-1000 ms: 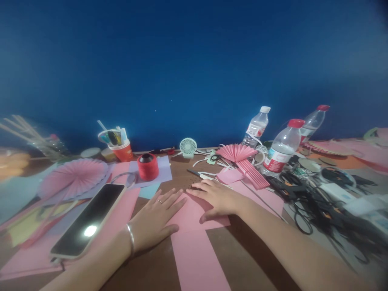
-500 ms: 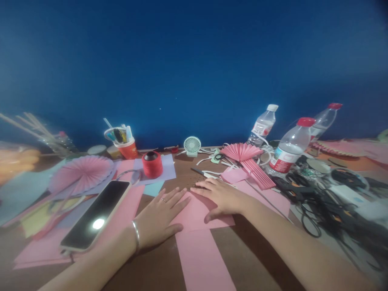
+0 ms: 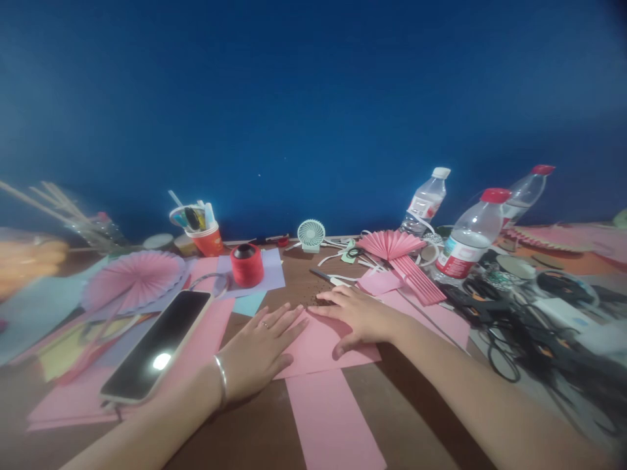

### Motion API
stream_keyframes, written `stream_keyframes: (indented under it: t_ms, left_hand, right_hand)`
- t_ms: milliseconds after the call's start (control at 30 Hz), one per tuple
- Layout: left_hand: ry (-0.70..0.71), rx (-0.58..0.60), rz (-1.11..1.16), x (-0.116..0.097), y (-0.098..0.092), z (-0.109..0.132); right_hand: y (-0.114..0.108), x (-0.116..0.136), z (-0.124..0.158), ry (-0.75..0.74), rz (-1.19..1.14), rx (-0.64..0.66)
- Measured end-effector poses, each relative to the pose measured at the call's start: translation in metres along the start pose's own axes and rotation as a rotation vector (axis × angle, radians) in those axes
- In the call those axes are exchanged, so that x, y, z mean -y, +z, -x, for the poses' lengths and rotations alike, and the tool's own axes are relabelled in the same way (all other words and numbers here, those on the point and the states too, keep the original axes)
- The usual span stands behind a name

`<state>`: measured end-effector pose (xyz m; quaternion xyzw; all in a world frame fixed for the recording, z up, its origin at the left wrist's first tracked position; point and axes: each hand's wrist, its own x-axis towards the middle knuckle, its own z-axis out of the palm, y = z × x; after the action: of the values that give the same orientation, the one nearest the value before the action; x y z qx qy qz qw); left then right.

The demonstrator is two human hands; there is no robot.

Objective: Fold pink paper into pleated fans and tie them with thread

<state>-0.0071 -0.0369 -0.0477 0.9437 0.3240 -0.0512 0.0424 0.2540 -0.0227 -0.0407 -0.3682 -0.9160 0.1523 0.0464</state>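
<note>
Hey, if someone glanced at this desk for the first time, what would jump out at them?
Both hands, the left hand and right hand, pressed flat on a pink paper strip at the centre. Left of them, a phone lies on pink sheets with a glare spot on its screen. Behind stand a red thread spool and, to the right, three water bottles.

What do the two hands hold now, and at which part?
Nothing is gripped. The left hand and right hand lie flat, palms down, pressing the folded far end of the pink paper strip.
</note>
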Motion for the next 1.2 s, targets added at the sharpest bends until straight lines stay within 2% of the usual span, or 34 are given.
stream_keyframes:
  t_ms: [267, 500, 633, 1067, 1200]
  left_hand:
    - [-0.003, 0.034, 0.008, -0.002, -0.004, 0.001]
    - [0.001, 0.189, 0.105, 0.014, -0.017, 0.001]
    - [-0.014, 0.215, 0.107, 0.016, -0.021, 0.001]
    - [-0.011, 0.175, 0.103, 0.016, -0.016, 0.003]
    - [-0.022, 0.053, 0.019, 0.009, -0.015, 0.002]
  right_hand:
    - [-0.001, 0.002, 0.0, 0.012, -0.001, 0.029]
    - [0.001, 0.002, -0.001, 0.047, -0.002, 0.048]
    - [0.004, 0.001, 0.0, 0.072, -0.013, 0.05]
    - [0.003, 0.004, -0.002, 0.068, 0.012, 0.052]
    - [0.003, 0.003, -0.002, 0.062, 0.018, 0.057]
